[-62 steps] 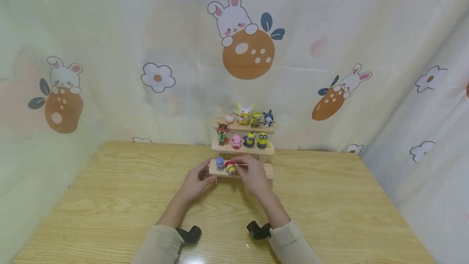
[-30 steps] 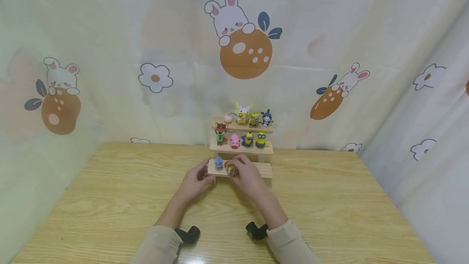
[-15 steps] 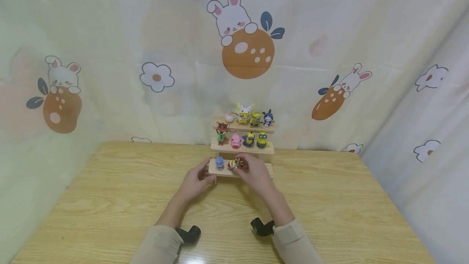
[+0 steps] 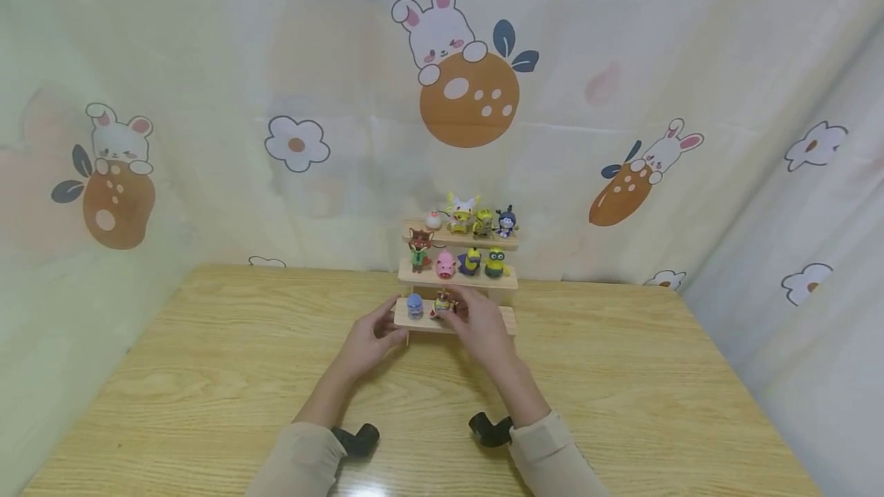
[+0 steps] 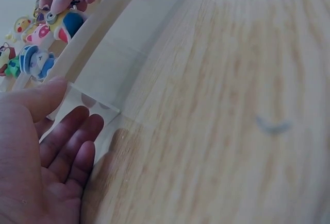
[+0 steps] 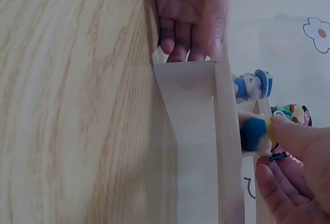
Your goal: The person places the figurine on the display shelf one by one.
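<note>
Turned upright since the earlier frames, the small figure now stands on the stand's lowest shelf beside the blue figure, pinched in the right hand's grip while the left hand, fingers straight, steadies the shelf end; best release gently once it sits flat.

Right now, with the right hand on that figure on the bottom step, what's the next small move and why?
Probably let go and draw the right hand back. The figure it pinches looks upright on the bottom step, beside the blue figure, while the left hand steadies the step's end. If it wobbles, nudge it first.
</note>
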The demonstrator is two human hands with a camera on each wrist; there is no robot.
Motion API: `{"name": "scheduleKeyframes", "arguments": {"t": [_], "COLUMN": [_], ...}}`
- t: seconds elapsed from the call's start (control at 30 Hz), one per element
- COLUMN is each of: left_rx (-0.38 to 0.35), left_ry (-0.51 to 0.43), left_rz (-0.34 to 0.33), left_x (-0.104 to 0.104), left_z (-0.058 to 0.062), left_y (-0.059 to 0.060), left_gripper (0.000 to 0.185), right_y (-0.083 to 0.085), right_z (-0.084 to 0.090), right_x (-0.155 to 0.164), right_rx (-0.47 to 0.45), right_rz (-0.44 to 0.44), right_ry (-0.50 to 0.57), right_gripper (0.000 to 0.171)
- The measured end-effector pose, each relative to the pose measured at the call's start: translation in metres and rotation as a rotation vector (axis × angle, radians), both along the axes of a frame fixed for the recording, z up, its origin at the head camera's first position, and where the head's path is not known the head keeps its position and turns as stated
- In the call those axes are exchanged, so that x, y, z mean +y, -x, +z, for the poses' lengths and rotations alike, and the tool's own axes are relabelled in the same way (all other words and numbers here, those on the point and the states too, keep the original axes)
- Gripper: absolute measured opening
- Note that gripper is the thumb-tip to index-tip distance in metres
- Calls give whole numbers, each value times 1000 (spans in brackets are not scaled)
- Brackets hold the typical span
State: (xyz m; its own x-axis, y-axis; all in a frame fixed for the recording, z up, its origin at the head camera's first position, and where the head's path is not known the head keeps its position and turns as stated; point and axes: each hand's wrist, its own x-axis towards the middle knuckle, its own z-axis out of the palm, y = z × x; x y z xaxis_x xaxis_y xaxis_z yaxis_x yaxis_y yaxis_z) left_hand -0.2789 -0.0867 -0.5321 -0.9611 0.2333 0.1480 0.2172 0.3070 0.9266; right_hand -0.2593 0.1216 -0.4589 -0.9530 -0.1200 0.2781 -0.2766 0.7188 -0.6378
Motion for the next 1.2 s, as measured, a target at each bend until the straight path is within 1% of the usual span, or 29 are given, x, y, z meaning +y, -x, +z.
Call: {"name": "scheduleKeyframes", "arguments": {"t": [0.1, 0.37, 0.6, 0.67, 0.9, 1.03, 1.2], "left_rx": [-8, -1, -7, -11, -13, -11, -17], "left_ry": [-6, -4, -22, -22, -7, -10, -18], "left_rz": [-1, -9, 0, 5, -27, -26, -18], "left_x": [0, -1, 1, 2, 1, 2, 2], "left_z": [1, 0, 1, 4, 33, 37, 37], "left_y": [-1, 0, -1, -4, -21, -24, -24], "left_gripper": [66, 66, 65, 65, 63, 63, 63], "right_y": [0, -1, -1, -1, -1, -2, -1], "right_z": [0, -1, -2, -2, -2, -1, -2], "right_x": [-1, 1, 2, 2, 2, 1, 1], "right_rx": [18, 43, 28, 27, 33, 33, 32], "right_rz": [-3, 19, 11, 11, 7, 12, 7], "right_ry": [8, 8, -1, 4, 6, 11, 10], "right_gripper": [41, 43, 43, 43, 43, 41, 42]}}
